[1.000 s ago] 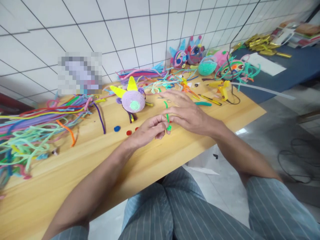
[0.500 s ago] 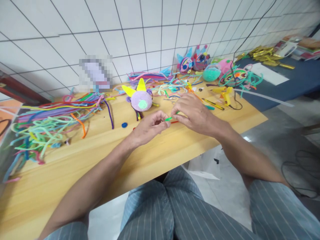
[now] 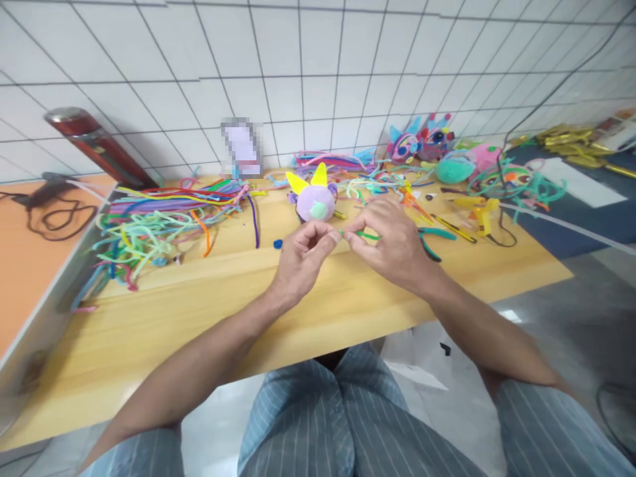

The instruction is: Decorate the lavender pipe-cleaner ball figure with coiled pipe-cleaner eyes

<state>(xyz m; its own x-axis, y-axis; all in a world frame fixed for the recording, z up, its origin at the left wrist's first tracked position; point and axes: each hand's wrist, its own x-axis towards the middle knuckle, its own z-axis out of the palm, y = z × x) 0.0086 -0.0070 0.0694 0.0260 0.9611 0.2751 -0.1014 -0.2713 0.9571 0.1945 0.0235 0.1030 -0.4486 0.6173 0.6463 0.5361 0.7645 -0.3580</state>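
A thin, fuzzy green pipe cleaner (image 3: 368, 235) is between the person's hands, over the light wooden table (image 3: 228, 298). The left hand (image 3: 303, 257) pinches its tip. The right hand (image 3: 390, 242) pinches it too, with part under the fingers. A round purple yarn toy with yellow ears (image 3: 313, 197) sits just past them.
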